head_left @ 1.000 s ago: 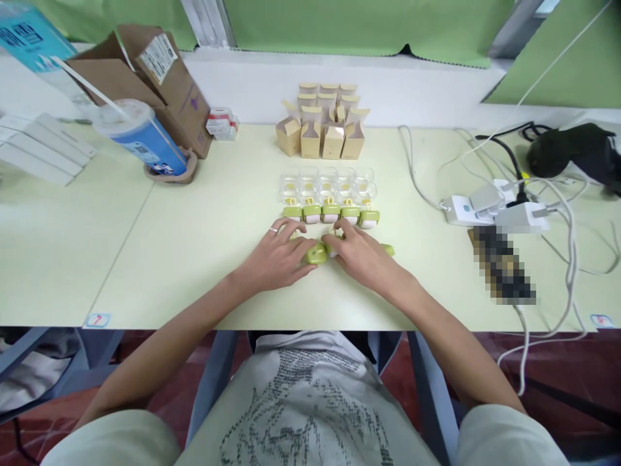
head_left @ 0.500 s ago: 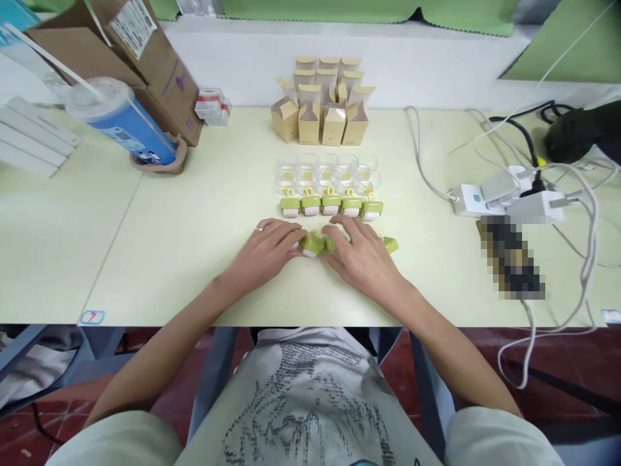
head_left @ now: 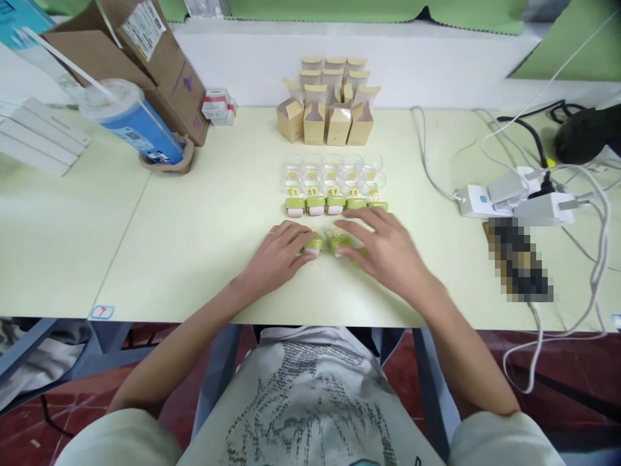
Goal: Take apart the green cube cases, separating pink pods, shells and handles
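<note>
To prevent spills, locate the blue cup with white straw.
The blue cup sits at the head view's left, in a brown holder before the open brown cardboard box.

We're riding on the wearer's head here, one camera pitched forward and steeply down over the desk (head_left: pixel 204 226), and it's close in: the wearer's own shirt (head_left: pixel 305 395) swells up from the bottom, sleeves (head_left: pixel 504 440) in both lower corners, so we're looking along the arms (head_left: pixel 189 340) from above! The desk's near edge cuts across below the middle, running out of view left and right, while its far edge lies up high against the white wall (head_left: pixel 257 65), green cloth (head_left: pixel 315 10) just topping it; left hand (head_left: pixel 281 255) and right hand (head_left: pixel 388 249) land near centre, over the desk's near half
</note>
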The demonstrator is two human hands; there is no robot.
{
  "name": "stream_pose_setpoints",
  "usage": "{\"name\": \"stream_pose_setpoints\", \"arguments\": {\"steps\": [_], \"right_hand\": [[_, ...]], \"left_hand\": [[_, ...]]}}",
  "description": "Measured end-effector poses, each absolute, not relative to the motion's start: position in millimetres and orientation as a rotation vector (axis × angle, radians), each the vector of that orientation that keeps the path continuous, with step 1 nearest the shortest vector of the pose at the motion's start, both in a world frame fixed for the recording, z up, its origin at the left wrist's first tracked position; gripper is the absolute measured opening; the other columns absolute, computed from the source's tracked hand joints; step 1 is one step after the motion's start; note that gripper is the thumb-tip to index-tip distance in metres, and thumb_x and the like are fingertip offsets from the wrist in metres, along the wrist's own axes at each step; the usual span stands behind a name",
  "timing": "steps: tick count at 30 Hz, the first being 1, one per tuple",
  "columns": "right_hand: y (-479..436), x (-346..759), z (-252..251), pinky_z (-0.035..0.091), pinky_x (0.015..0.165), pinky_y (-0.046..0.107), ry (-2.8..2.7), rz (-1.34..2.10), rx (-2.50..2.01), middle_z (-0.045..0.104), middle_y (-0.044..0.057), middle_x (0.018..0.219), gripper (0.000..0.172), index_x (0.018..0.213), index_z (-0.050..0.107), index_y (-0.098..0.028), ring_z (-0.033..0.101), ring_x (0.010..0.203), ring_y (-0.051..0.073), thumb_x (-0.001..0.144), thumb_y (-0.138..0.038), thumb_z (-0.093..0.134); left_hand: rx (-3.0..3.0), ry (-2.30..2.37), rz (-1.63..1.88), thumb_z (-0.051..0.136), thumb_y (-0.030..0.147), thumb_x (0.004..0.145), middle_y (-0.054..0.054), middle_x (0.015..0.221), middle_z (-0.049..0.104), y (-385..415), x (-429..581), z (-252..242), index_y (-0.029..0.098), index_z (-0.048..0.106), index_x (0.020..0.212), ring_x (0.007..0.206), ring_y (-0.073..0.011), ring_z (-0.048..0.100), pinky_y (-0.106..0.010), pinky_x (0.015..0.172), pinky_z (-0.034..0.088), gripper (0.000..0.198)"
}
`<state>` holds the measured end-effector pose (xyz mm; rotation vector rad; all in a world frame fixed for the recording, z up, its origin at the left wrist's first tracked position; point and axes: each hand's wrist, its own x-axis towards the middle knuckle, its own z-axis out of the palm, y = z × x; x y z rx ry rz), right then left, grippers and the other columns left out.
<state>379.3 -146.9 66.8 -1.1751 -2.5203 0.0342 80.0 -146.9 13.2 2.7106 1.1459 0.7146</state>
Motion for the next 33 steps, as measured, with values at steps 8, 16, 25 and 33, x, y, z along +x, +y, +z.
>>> {"name": "stream_pose_setpoints", "arguments": {"steps": [8,16,25,33], "right_hand": [[-164.8,454.3,43.8,0.072,0.111,0.058,-2.579,0.149,-1.169,0.081,0.019,0.149,0.031,0.146,0.078,-0.02,0.077,0.139,0.038,0.117,-0.022,0.067],[-172.2,462.7,28.9,0.07,0.117,0.059,-2.462,0.299,-1.257,0.07,0.021,0.162,0.029,0.143,0.075,-0.023,0.077,0.144,0.039,0.118,-0.036,0.068],[-175.0,473.9,17.1,0.07,0.098,0.052,-2.266,0.144,-1.349,0.08,0.017,0.128,0.037,0.141,0.079,-0.024,0.08,0.115,0.037,0.116,-0.051,0.072],[-164.2,455.4,28.6,0.071,0.09,0.049,-2.486,-0.022,-1.287,0.072,0.023,0.159,0.047,0.156,0.073,-0.021,0.07,0.142,0.04,0.119,-0.05,0.066]], "left_hand": [[2.74,1.234,0.814,0.078,0.039,0.115,-0.016,0.137,0.082,-148.3,84.3,7.0,0.02,0.075,0.141,0.132,-0.038,0.069,-0.055,0.11,0.061,0.033],[3.279,0.931,0.738,0.071,0.021,0.117,-0.013,0.141,0.081,-175.9,160.4,39.7,0.018,0.077,0.143,0.131,-0.0319,0.071,-0.049,0.108,0.056,0.027],[2.881,1.045,0.337,0.06,0.024,0.122,-0.015,0.127,0.081,-136.2,207.2,48.0,0.013,0.076,0.131,0.112,-0.0301,0.078,-0.045,0.103,0.058,0.022],[2.939,1.153,0.52,0.057,0.021,0.123,-0.015,0.13,0.086,-140.4,195.9,39.0,0.012,0.077,0.14,0.15,-0.0406,0.066,-0.056,0.117,0.056,0.028]]}}
